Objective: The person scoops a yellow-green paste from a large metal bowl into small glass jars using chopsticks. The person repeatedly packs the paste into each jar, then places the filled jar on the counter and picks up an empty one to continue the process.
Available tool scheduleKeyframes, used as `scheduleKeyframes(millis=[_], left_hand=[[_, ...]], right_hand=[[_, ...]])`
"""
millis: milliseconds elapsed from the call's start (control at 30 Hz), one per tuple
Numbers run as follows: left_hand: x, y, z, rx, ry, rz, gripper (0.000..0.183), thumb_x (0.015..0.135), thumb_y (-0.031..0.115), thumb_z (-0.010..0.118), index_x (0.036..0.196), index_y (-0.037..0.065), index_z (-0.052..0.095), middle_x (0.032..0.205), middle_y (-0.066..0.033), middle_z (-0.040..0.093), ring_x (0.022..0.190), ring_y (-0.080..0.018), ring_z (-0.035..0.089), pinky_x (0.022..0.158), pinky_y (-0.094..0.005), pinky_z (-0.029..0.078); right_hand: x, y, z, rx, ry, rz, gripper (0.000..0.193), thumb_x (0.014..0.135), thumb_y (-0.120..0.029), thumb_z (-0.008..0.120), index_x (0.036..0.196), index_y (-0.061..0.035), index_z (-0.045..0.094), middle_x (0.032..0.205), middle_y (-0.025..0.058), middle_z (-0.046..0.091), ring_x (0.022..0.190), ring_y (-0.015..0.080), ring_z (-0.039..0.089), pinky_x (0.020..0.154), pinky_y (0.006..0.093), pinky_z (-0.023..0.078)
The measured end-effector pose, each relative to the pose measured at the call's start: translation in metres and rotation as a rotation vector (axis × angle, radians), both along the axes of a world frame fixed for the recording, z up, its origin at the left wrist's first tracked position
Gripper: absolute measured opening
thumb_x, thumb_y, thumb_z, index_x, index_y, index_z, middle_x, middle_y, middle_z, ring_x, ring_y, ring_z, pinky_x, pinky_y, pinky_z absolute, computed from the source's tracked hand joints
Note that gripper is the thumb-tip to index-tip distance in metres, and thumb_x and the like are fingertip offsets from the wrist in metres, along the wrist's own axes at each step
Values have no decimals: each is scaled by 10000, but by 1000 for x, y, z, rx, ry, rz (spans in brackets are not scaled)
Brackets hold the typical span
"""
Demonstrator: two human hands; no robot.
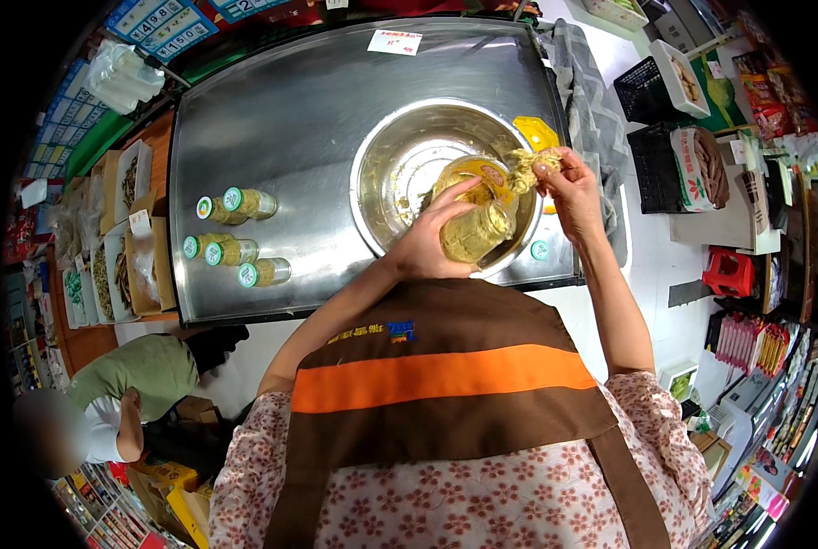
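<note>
My left hand (pixel 427 240) is wrapped round a glass jar (pixel 475 236) packed with pale yellow shreds. The jar is tilted over the near right part of a big steel basin (pixel 360 174). Beside its mouth, my right hand (pixel 573 194) pinches a clump of yellowish shreds (pixel 524 170), perhaps pickled vegetable. An orange-yellow container (pixel 475 169) sits in the basin just behind the jar, partly hidden by my left hand. Some shreds lie on the basin's bottom. To its right, a green jar lid (pixel 540 250) rests on the steel table.
Several filled jars with green lids (pixel 250 203) lie on their sides at the table's left. A yellow plastic piece (pixel 534 134) is behind the basin. A paper sign (pixel 395 42) lies at the far edge. Another person (pixel 139 375) is at the lower left.
</note>
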State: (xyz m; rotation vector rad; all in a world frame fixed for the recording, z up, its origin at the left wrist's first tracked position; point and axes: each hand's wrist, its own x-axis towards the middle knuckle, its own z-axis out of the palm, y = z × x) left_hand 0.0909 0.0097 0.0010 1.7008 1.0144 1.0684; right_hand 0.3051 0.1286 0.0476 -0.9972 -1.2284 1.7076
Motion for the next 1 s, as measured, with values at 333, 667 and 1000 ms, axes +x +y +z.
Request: scheduleKeyframes(millis=[333, 667, 1000], left_hand=[[13, 2, 5, -155, 1, 28, 789, 565, 193, 791, 1241, -44, 460, 1270, -171, 479, 1221, -277, 461, 1018, -327, 353], [17, 2, 5, -64, 90, 24, 790, 570, 234, 767, 1284, 35, 492, 1449, -237, 265, 1345, -354, 301, 1096, -404, 271], [13, -1, 2, -201, 137, 41, 862, 561, 257, 801, 1254, -99, 433, 1366, -226, 382, 1283, -321, 390, 1074, -364, 300]], right_hand=[[-18, -8, -6, 8, 111, -24, 159, 871, -19, 603, 1020, 26, 572, 843, 46, 603, 650, 94, 517, 586, 211, 415], [-27, -20, -20, -7, -102, 16, 179, 829, -34, 672, 987, -26, 586, 808, -2, 615, 650, 49, 542, 570, 186, 424], [-12, 15, -28, -146, 235, -233, 100, 839, -49, 661, 881, -27, 573, 726, 24, 596, 588, 91, 532, 535, 191, 428]])
